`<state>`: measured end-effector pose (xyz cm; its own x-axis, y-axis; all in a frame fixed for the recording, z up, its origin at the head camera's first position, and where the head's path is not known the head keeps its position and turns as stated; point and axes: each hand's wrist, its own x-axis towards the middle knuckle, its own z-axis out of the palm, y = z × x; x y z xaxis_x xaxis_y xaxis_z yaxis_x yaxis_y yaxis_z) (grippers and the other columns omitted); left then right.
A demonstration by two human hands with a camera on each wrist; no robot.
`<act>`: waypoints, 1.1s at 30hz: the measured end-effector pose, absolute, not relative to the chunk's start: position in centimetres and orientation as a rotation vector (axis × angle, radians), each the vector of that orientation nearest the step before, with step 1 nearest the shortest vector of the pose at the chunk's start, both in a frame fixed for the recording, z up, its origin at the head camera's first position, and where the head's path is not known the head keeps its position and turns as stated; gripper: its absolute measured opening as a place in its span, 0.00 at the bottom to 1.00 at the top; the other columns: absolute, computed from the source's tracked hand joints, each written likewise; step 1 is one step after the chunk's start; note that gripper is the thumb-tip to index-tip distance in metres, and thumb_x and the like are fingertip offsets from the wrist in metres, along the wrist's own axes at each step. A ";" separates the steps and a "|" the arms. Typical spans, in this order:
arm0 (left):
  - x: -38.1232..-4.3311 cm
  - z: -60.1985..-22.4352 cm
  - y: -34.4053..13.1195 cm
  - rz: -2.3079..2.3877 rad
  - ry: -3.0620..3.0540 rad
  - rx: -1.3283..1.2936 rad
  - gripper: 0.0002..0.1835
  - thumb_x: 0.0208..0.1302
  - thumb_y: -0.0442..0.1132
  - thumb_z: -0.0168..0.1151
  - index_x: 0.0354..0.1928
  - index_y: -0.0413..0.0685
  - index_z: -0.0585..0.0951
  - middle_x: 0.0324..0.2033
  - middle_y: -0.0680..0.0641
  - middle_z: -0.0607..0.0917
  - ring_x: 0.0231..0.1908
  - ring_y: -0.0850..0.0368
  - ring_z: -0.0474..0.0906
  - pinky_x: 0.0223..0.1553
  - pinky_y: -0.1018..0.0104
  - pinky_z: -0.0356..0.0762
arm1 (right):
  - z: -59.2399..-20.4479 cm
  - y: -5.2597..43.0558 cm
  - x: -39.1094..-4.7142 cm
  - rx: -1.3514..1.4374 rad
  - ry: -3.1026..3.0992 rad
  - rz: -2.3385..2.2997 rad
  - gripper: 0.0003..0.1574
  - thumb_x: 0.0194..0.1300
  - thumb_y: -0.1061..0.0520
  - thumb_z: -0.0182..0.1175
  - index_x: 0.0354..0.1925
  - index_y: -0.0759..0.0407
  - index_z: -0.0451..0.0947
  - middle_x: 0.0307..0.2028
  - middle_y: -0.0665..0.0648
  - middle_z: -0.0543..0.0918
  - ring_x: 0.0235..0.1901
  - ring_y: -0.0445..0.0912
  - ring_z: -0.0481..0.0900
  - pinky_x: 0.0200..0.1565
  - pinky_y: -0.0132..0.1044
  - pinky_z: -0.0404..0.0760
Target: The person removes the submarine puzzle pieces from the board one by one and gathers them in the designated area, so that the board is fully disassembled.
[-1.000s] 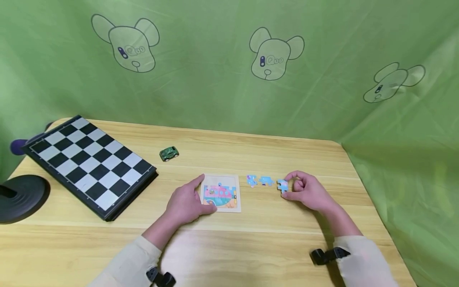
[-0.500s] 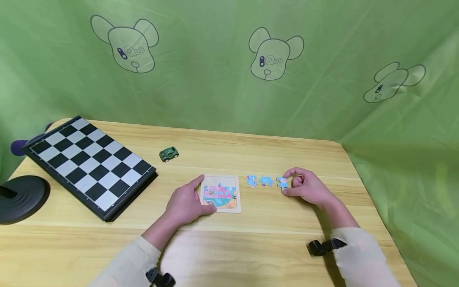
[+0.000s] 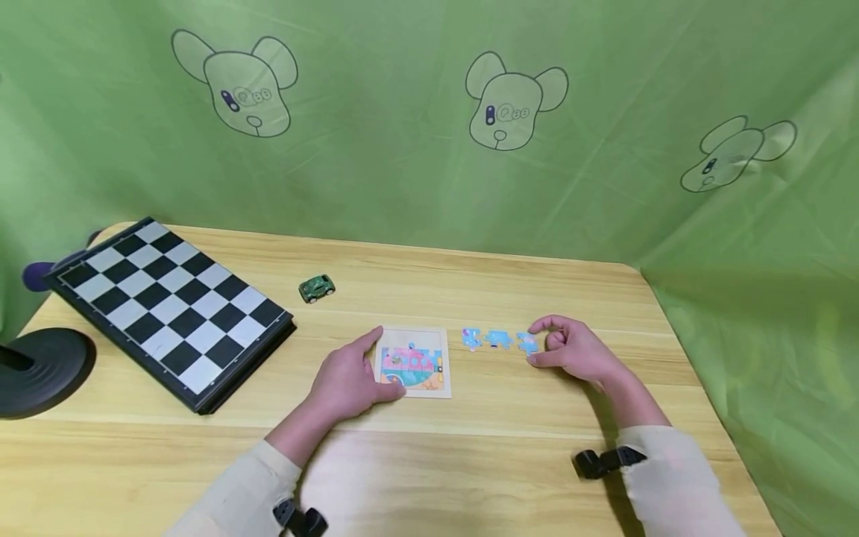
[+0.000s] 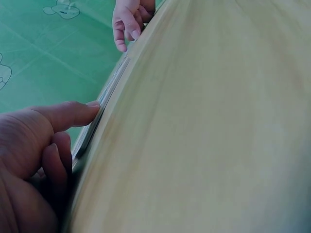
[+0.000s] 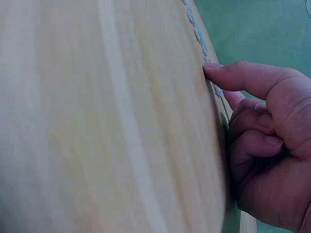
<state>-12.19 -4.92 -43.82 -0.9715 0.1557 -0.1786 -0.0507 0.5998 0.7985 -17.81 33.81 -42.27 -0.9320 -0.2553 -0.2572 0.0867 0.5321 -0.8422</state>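
In the head view, a square jigsaw puzzle board [image 3: 417, 335] lies on the table, partly filled with a pink and blue picture. My left hand [image 3: 345, 379] holds it at its left side, index finger at the upper corner and thumb on the near edge. To the right, my right hand [image 3: 576, 352] pinches a blue puzzle piece [image 3: 526, 342] between thumb and index finger, with the other fingers curled in. Two more pieces, a left puzzle piece [image 3: 471, 338] and a middle puzzle piece [image 3: 498, 339], lie between board and held piece. The right wrist view shows the thumb [image 5: 218, 70] low at the tabletop.
A black and white chessboard [image 3: 171, 309] lies at an angle on the left, beside a round black base [image 3: 47, 373]. Behind the puzzle sits a small green toy car [image 3: 316, 288]. Green cloth [image 3: 403, 186] hangs along the back and right of the wooden table [image 3: 429, 470].
My right hand has shifted slightly left with its puzzle piece, which now lies flatter and closer to the middle piece. My left hand and the puzzle board have stayed put.
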 end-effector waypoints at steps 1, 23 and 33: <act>-12.2 -43.8 -4.9 1.316 2.592 0.087 0.57 0.41 0.49 0.83 0.75 0.46 0.64 0.17 0.49 0.72 0.21 0.53 0.67 0.30 0.59 0.69 | -42.2 33.8 -17.7 -0.138 2.429 -1.367 0.35 0.53 0.66 0.75 0.56 0.71 0.69 0.22 0.52 0.57 0.22 0.43 0.57 0.38 0.36 0.70; -12.8 -43.5 -7.1 1.594 2.408 0.202 0.52 0.44 0.34 0.81 0.74 0.45 0.66 0.14 0.55 0.61 0.16 0.59 0.56 0.36 0.60 0.72 | -40.8 26.3 -14.6 -0.345 2.456 -1.531 0.36 0.50 0.68 0.77 0.55 0.64 0.72 0.19 0.53 0.56 0.19 0.43 0.56 0.29 0.33 0.66; -13.0 -43.7 -6.7 1.414 2.457 0.239 0.52 0.44 0.37 0.82 0.73 0.42 0.66 0.12 0.54 0.62 0.13 0.60 0.56 0.23 0.61 0.66 | -41.1 21.6 -14.5 -0.462 2.388 -1.533 0.35 0.50 0.68 0.77 0.55 0.63 0.74 0.20 0.51 0.56 0.21 0.43 0.56 0.42 0.38 0.70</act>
